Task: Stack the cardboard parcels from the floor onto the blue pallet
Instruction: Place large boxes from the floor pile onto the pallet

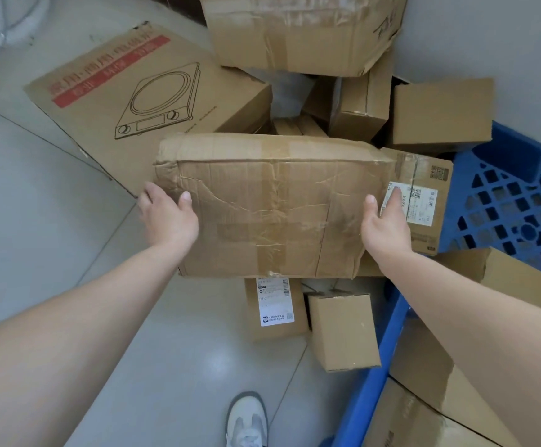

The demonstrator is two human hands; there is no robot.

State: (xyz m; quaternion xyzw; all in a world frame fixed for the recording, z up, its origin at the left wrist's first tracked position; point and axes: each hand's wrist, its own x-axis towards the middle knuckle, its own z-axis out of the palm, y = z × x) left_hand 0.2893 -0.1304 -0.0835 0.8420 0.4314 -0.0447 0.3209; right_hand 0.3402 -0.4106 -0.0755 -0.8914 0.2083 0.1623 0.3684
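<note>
While the blue pallet (475,171) waits, the creased parcel (262,204) hangs just left of it, my left hand (167,217) and right hand (387,227) gripping its side edges, fingers (396,195) curled round. Crushed cardboard may buckle and slip free.

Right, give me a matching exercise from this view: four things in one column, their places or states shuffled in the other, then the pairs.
Things
1. crumpled taped parcel
2. box with the cooker drawing
3. blue pallet
4. white shoe

Places or states
A. bottom edge of the view, on the floor
B. held between the left hand and right hand
C. at the right, lattice top partly bare
D. upper left, red band on it

Pairs: 1-B, 2-D, 3-C, 4-A
</note>
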